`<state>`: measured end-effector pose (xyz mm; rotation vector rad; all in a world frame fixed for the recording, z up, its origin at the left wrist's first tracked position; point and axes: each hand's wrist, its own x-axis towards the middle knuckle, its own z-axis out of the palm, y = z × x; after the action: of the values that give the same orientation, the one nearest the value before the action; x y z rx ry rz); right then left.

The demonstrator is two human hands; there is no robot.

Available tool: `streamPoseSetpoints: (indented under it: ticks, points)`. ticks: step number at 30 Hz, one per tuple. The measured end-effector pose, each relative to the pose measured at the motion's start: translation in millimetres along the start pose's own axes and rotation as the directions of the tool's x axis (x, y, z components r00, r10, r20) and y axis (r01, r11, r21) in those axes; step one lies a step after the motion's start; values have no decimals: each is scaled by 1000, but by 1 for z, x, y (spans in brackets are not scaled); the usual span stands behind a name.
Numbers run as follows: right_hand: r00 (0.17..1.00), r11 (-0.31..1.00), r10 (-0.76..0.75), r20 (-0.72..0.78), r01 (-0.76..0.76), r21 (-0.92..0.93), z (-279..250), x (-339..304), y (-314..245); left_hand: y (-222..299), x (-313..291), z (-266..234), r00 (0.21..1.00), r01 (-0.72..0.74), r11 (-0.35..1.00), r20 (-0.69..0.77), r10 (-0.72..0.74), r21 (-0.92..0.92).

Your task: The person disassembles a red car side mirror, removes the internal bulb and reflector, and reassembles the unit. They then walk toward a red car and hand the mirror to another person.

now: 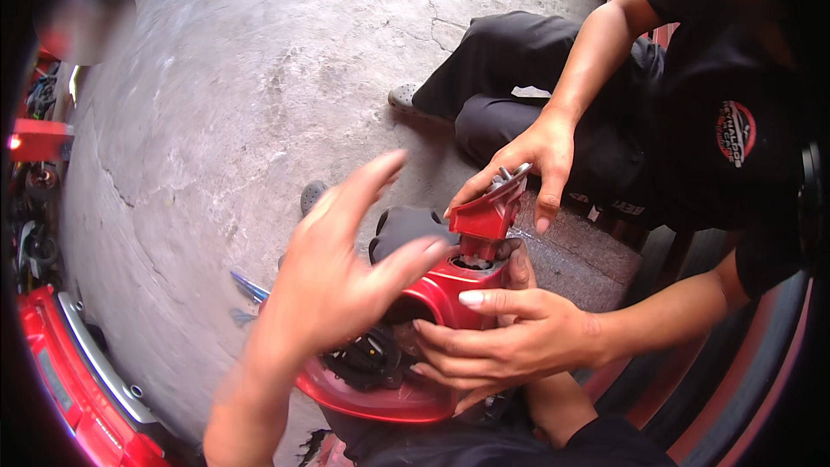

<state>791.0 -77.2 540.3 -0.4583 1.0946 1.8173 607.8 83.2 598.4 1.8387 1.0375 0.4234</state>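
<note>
A red car side mirror housing [437, 294] with dark inner parts showing sits near my lap. Its red mounting foot [484, 216], with metal studs, stands tilted at the top. My left hand [337, 285] is raised to the left of the housing, fingers apart and empty, slightly blurred. Behind the housing, my right hand [519, 266] has its fingers wrapped on the far side; most of it is hidden. A co-worker's hand [510, 337] covers the housing's right side. The co-worker's other hand [536, 156] touches the mounting foot.
The co-worker [709, 121] in dark clothes sits close on the right. A brownish block [588, 259] lies beside the mirror. Past it are dark red slats [683, 389]. A red car part [78, 380] stands at the left edge on the concrete floor [259, 78].
</note>
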Motion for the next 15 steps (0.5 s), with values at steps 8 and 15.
streamPoseSetpoints:
  ticks: [8,15]
  points:
    - [583,-467,758,293,172,867,43,-23,-21,-27,116,61,648,416,893,745,-159,-171]
    - [523,-454,779,345,91,887,28,-15,-41,3,103,64,734,432,882,641,-224,-186]
